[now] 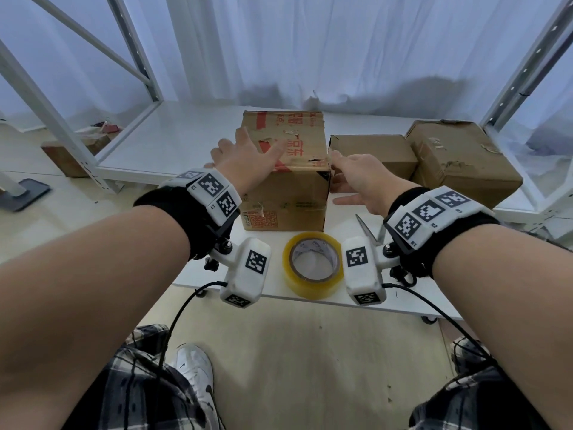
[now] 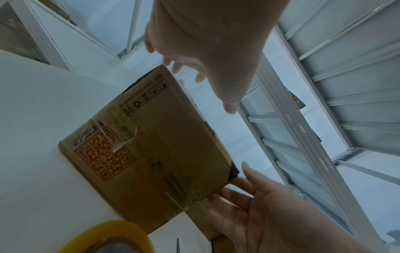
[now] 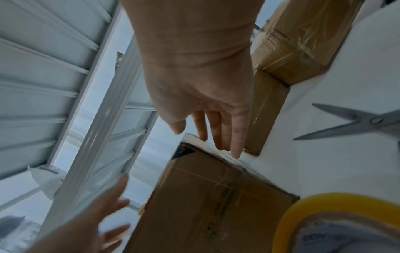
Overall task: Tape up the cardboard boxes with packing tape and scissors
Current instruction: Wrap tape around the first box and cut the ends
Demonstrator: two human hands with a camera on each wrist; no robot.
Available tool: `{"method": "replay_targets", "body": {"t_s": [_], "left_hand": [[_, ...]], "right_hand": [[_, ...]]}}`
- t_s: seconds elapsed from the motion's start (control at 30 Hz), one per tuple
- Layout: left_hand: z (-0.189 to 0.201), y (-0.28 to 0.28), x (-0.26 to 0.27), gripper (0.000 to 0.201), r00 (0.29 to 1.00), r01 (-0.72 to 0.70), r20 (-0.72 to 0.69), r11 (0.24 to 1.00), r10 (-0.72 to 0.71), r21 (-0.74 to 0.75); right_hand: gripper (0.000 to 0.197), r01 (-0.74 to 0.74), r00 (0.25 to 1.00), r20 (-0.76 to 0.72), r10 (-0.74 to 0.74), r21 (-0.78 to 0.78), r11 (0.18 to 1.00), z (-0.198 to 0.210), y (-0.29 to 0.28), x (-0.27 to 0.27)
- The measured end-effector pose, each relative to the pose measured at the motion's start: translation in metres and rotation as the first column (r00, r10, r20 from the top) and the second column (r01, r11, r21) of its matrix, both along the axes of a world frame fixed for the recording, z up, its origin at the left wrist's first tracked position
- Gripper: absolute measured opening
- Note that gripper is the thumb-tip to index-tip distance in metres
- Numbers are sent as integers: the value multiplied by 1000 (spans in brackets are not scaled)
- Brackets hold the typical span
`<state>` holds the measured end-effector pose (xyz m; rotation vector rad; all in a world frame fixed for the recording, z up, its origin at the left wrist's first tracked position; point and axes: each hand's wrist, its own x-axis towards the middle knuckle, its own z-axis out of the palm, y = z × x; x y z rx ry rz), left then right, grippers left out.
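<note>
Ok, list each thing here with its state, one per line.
Tall printed cardboard box: upright, top flaps down, old tape torn.
Yellow packing tape roll: lying flat, untouched.
Grey metal scissors: blades open, on table.
Left hand: open, over box top.
Right hand: open, at box's right side.

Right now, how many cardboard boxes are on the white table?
3: the tall printed box between both hands, a low box right of it, and a crumpled box farthest right. Others may be hidden.
</note>
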<state>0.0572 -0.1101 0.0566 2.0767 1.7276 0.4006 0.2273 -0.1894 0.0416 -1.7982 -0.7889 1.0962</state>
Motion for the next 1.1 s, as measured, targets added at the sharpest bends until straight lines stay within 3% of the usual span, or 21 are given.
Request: {"method": "replay_targets", "body": {"t_s": [0.1, 0.2, 0.27, 0.33, 0.4, 0.5, 0.57, 0.63, 0.7, 0.8, 0.87, 0.97, 1.1], "left_hand": [[6, -13, 3, 53, 992, 96, 57, 973, -111, 211], [5, -35, 6, 22, 923, 348, 33, 871, -382, 348], [-4, -50, 7, 17, 818, 566, -60, 783, -572, 257], [-19, -62, 9, 26, 688, 711, -234, 702, -687, 32], [-37, -70, 11, 41, 556, 731, -378, 652, -740, -202], [-61, -76, 12, 60, 347, 746, -524, 568, -778, -349], [-69, -84, 12, 59, 195, 747, -619, 524, -761, -409], [-73, -92, 16, 44, 111, 753, -664, 498, -739, -429], [-69, -95, 20, 33, 168, 770, -615, 492, -771, -407], [-47, -88, 21, 30, 415, 783, -327, 517, -849, -347], [-28, -84, 19, 29, 524, 788, -126, 536, -842, -303], [-4, -80, 21, 21, 605, 784, 120, 563, -787, -260], [20, -73, 25, 11, 653, 757, 295, 616, -697, -220]], "right_hand": [[41, 19, 996, 91, -18, -4, 1000, -3, -12, 4], [32, -14, 986, 166, 22, -47, 999, -5, -27, 3], [32, -81, 964, 244, 103, -98, 992, -11, -37, 1], [34, -147, 939, 288, 186, -153, 977, -18, -50, -4], [38, -196, 919, 301, 256, -214, 957, -28, -61, -8], [44, -230, 886, 333, 323, -287, 930, -41, -77, -14], [45, -254, 840, 393, 375, -326, 911, -47, -83, -16], [41, -259, 817, 419, 396, -347, 902, -50, -89, -16], [36, -258, 830, 409, 379, -322, 911, -51, -92, -9], [63, -196, 907, 329, 265, -227, 954, -43, -99, 9], [69, -153, 942, 275, 193, -160, 975, -32, -100, 18], [60, -116, 970, 216, 113, 1, 993, -5, -96, 26], [49, -54, 976, 215, 16, 171, 984, 30, -82, 28]]}}
